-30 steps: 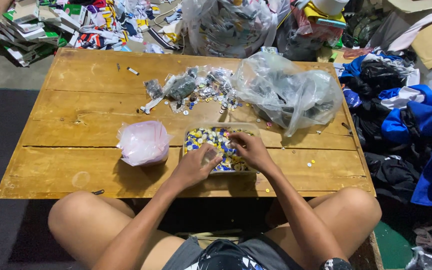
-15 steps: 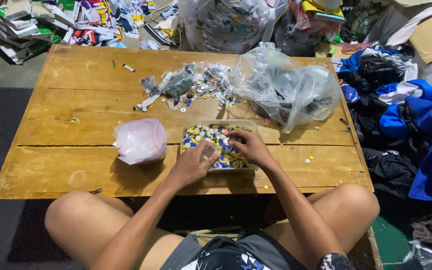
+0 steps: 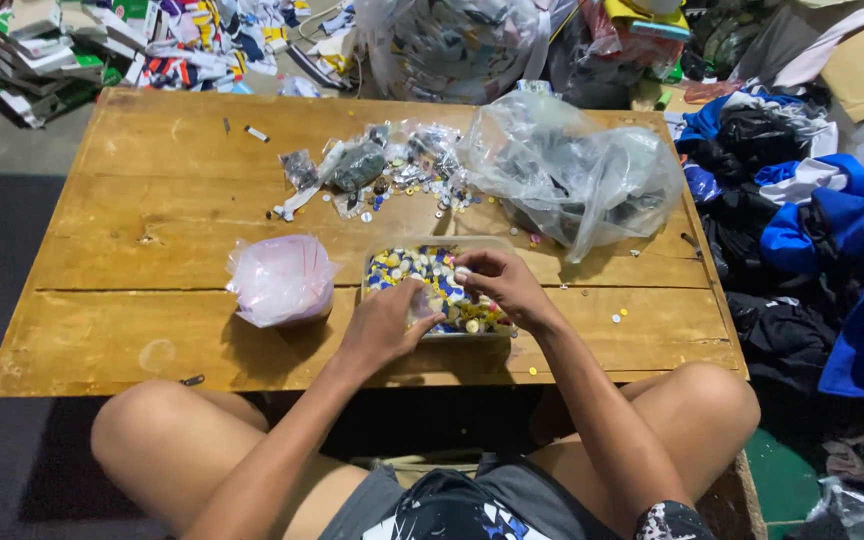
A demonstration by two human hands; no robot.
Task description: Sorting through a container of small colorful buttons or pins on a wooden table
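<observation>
Pink bag (image 3: 280,279): lies on the table (image 3: 132,220), just left of the tray.
Left hand (image 3: 384,322): rests on the tray's near left edge, fingers curled into the buttons; grip cannot be told.
Tray (image 3: 394,247): clear, near centre of the table, full of buttons (image 3: 422,268).
Right hand (image 3: 497,283): over the tray, fingertips pinched together on a pale button.
Clear bag (image 3: 574,175): far right, crumpled.

Wooden table (image 3: 132,210) bears tray (image 3: 384,262), pink bag (image 3: 280,280), clear bag (image 3: 577,175), perhaps buttons (image 3: 402,180).

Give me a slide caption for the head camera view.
Both hands, left and right, sort coloured buttons in a clear tray on a wooden table.
</observation>
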